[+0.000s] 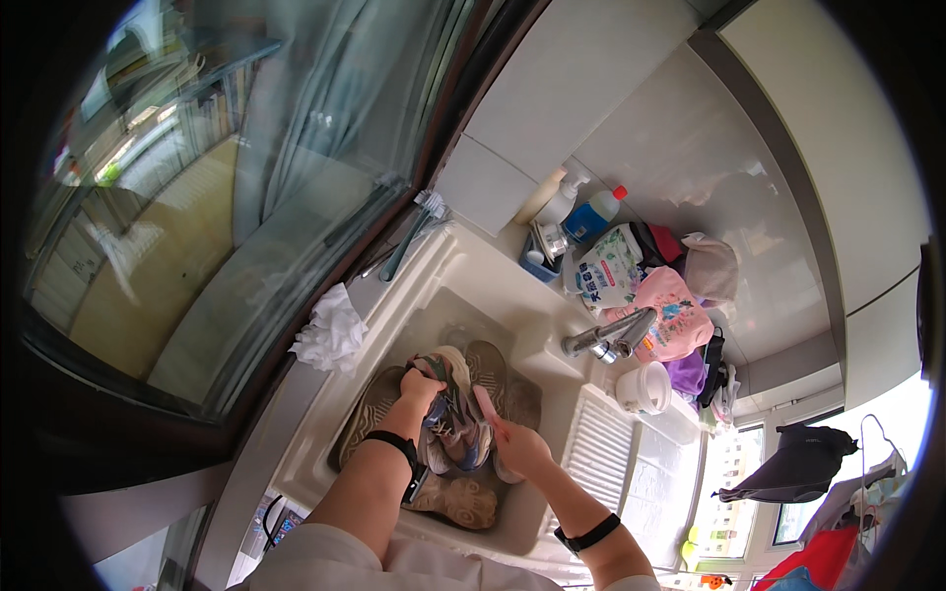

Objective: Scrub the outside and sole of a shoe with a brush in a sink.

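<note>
My left hand [422,387] grips a multicoloured sneaker [458,399] at its upper part, over the basin of a white laundry sink [480,258]. In my right hand [521,448] is a pink-handled brush [485,406], held against the sneaker's right side; its bristles are hidden. More shoes lie in the murky water: a dark sole faces up behind the sneaker [488,362], another sole [369,414] shows left of my left hand, and a tan sole [465,502] is near the front of the basin.
A metal faucet [610,335] reaches from the right. A white tub [643,388] stands by the ribbed washboard [600,436]. Detergent bags [607,267] and a blue bottle [593,216] line the back. On the left ledge are a white mesh puff [330,330] and a long-handled brush [406,240], beside a window.
</note>
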A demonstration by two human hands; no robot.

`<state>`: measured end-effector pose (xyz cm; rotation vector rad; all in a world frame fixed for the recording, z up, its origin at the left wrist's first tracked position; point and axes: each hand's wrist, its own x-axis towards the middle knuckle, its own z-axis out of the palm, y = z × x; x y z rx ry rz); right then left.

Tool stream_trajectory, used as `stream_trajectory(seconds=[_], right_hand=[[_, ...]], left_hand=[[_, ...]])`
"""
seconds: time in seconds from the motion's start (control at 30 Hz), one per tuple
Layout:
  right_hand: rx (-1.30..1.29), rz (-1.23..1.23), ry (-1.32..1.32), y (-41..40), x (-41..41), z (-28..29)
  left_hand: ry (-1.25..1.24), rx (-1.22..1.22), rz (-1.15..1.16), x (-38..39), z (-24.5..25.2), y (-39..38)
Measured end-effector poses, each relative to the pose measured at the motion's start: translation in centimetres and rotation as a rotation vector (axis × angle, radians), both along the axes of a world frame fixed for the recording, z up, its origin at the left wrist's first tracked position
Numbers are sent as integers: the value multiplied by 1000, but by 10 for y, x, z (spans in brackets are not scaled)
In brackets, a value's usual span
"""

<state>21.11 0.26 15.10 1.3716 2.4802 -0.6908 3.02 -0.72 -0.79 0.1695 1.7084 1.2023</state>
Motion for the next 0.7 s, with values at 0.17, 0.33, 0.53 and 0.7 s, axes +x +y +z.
stream_trajectory(seconds=[0.17,0.33,0.53,0.7], right_hand=[[112,-66,33,32,-51,-57],[50,-47,-4,21,-22,-35],[64,55,-142,-24,22,30],[224,53,-46,13,-37,-38]], left_hand=[[-65,85,70,4,-7,-3],[-32,-25,-62,0,14,-3],[52,108,93,4,-25,0],[7,86,77,3,-26,5]])
